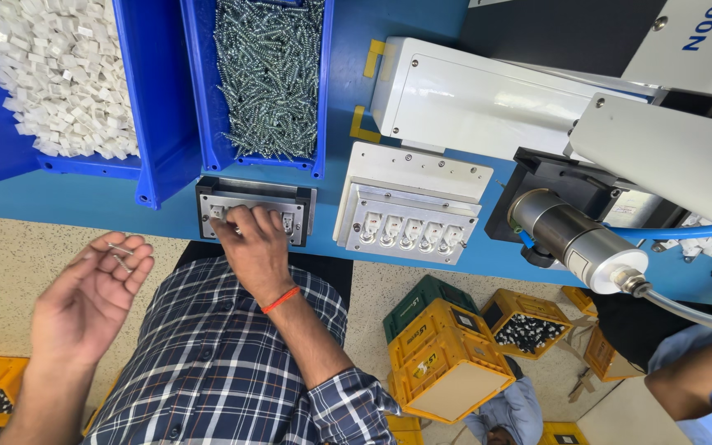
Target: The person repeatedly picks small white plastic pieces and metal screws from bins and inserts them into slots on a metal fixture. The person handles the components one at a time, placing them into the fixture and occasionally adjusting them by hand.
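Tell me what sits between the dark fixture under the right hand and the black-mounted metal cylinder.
In the head view, a white fixture holding a row of five small white parts lies between the dark fixture and the metal cylinder.

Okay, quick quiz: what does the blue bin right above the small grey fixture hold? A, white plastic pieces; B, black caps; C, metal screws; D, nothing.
C: the blue bin above the grey fixture is heaped with silvery screws; the white plastic pieces lie in the other bin, further left.

Around our blue bench

We see a bin of white plastic pieces, a white five-slot jig, yellow crates and a steel cylinder.
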